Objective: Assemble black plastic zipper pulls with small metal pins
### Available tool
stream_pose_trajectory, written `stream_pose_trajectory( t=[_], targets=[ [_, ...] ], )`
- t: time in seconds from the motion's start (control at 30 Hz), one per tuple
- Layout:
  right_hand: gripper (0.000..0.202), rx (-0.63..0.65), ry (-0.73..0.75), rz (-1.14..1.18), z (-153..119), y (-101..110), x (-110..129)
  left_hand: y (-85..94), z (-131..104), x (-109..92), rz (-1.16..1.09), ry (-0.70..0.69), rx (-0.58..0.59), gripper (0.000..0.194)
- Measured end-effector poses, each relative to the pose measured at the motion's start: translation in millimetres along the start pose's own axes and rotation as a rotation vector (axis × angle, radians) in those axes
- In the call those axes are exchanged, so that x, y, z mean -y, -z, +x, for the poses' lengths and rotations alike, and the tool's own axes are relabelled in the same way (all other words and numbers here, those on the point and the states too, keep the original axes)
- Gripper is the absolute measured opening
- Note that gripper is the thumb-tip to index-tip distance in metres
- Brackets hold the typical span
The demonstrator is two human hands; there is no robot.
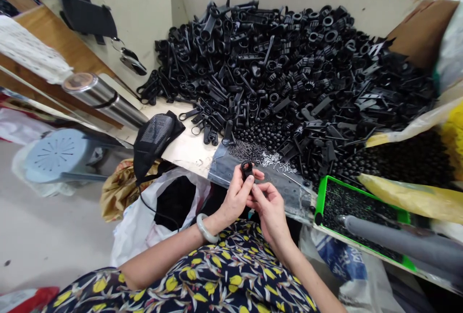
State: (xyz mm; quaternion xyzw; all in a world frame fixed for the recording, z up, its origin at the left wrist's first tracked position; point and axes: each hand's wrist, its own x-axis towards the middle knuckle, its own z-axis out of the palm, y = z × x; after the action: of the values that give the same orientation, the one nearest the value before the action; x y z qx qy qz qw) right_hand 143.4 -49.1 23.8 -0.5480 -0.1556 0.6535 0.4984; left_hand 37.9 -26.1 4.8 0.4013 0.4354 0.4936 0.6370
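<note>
Near the front edge of the bench, my left hand (237, 192) is closed around a black plastic part with a ring-shaped end (246, 169). The ring points up and away from me; its lower end is hidden by my fingers. My right hand (266, 202) meets it from the right, thumb and fingers pinched at the lower end of the same part. Just beyond my hands lie small silvery pins (273, 161), tiny dark pieces (246, 151) and black balls (264, 132). Behind them rises a large heap of black plastic parts (260, 62).
A green-rimmed tray (320, 197) of tiny black pieces stands at right, a grey tube (390, 236) across it. A steel flask (104, 98), keys (132, 60) and a black mesh pouch (157, 137) are at left. An open white bag (139, 226) hangs below the bench.
</note>
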Motion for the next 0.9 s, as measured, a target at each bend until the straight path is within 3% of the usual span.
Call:
stream_pose_trajectory(
  t=[0.43,0.73,0.9],
  targets=[
    [0.054,-0.02,-0.005,0.022,1,0,-8,-1.9,0,-1,-0.132,0.088,0.007,0.035],
    [0.048,-0.033,0.125,-0.098,9,4,-21,2.2,4,3,-0.183,0.118,0.016,0.032],
    [0.032,0.0,0.291,-0.284,10,21,-13,10.2,11,-11,-0.199,0.089,-0.041,0.032]
  ],
)
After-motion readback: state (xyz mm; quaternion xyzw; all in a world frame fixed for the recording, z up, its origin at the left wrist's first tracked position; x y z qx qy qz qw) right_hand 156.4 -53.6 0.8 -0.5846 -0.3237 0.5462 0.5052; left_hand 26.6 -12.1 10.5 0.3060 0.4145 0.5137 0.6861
